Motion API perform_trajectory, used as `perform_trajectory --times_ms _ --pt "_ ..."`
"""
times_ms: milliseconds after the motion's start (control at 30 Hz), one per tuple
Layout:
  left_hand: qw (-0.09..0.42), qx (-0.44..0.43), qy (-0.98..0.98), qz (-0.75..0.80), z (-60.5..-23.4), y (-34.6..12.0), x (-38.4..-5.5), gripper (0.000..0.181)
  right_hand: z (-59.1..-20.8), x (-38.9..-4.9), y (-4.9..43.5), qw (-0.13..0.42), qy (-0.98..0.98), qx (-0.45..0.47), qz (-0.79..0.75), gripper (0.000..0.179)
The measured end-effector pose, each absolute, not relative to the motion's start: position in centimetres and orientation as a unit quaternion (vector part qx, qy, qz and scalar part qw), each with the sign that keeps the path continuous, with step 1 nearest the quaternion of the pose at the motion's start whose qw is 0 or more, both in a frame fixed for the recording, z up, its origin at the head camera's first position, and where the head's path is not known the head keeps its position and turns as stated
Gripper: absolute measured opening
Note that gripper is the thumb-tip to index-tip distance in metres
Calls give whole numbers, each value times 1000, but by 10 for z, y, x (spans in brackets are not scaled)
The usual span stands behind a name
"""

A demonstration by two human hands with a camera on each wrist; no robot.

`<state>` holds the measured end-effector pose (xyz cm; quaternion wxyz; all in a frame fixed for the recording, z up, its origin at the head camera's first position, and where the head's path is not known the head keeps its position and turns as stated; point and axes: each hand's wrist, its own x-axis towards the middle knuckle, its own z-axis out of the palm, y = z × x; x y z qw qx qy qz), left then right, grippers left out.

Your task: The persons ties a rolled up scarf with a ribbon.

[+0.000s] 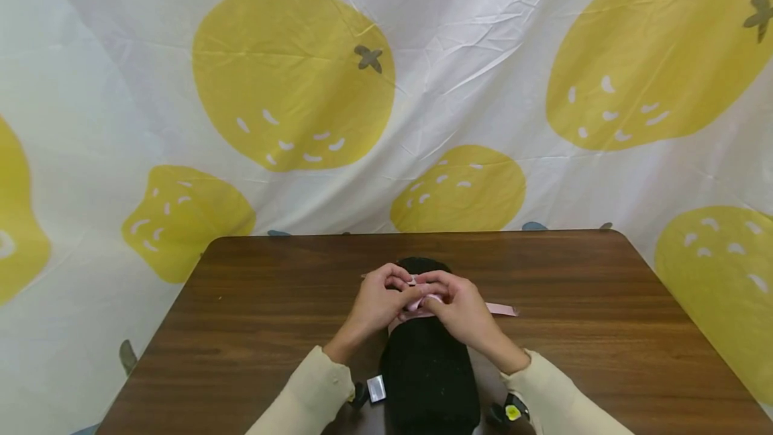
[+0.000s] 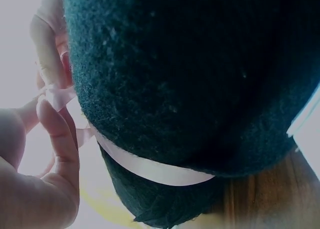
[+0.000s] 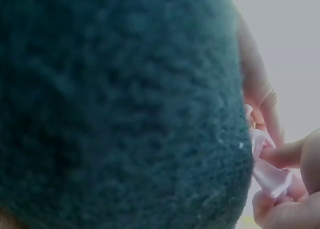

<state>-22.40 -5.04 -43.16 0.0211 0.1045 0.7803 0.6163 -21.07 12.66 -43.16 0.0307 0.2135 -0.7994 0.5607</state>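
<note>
A long, dark, fuzzy fabric bundle lies on the table, pointing away from me. Around its far part runs a pink ribbon, drawn in snugly at that spot. Above the bundle my left hand pinches the ribbon between thumb and fingers. My right hand meets it there and pinches a folded loop of the same ribbon. The fingertips of both hands come together and partly hide the ribbon where it crosses. One ribbon tail sticks out to the right, past the right hand.
The brown wooden table has its far edge just beyond the bundle. Behind it hangs a white cloth printed with yellow fruit. A small silvery-white tag shows beside the bundle's left side.
</note>
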Motion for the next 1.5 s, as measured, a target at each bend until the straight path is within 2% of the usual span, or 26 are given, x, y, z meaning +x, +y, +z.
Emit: perform_trajectory --times_ms 200,533,633,867,967,1100,1367,1500 --pt "45 116 777 618 -432 -52 -222 28 -430 -207 125 119 -846 191 483 19" --pt "93 157 763 620 -432 -59 -224 25 -429 -206 126 143 -857 162 467 14" --pt "90 159 765 618 -431 -60 -223 24 -429 -207 126 147 -861 161 459 11" --pt "45 172 780 600 -429 -59 -222 18 -429 -208 127 166 -865 172 442 5" --pt "22 177 781 598 -430 -58 -222 15 -429 -209 129 155 -862 177 449 7" --pt "2 177 782 598 -430 -57 -221 14 -427 -211 131 109 -846 183 489 9" --pt "11 164 782 601 -431 -54 -220 13 -424 -212 135 -13 -792 145 593 15" --pt "10 166 774 612 -430 -54 -219 12 -423 -213 134 -34 -776 138 614 16"
